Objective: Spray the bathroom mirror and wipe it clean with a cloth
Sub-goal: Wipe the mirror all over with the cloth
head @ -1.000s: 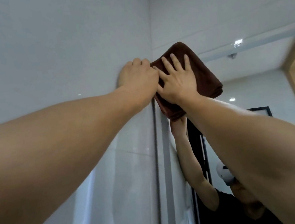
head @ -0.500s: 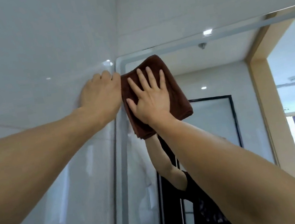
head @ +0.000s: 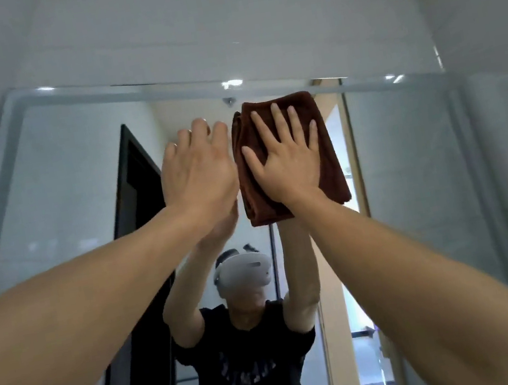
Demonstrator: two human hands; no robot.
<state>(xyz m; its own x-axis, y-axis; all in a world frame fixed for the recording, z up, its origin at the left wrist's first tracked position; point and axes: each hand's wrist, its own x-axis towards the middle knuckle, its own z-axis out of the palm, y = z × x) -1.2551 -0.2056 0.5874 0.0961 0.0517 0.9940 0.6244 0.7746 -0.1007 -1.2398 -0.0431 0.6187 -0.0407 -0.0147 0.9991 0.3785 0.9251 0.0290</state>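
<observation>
While right hand (head: pixel 288 166) presses cloth (head: pixel 328 159), left hand (head: pixel 197 171) beside, mirror (head: pixel 407 150)

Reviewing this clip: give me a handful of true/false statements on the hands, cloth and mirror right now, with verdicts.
1. The right hand presses a brown cloth flat against the mirror. True.
2. The cloth sits at the mirror's bottom edge. False: it is just under the top edge.
3. The left hand holds a spray bottle. False: it holds nothing, and its fingers are straight beside the cloth.
4. The cloth is folded. True.
5. The right hand's fingers are curled round the cloth. False: they lie spread and straight on it.
</observation>
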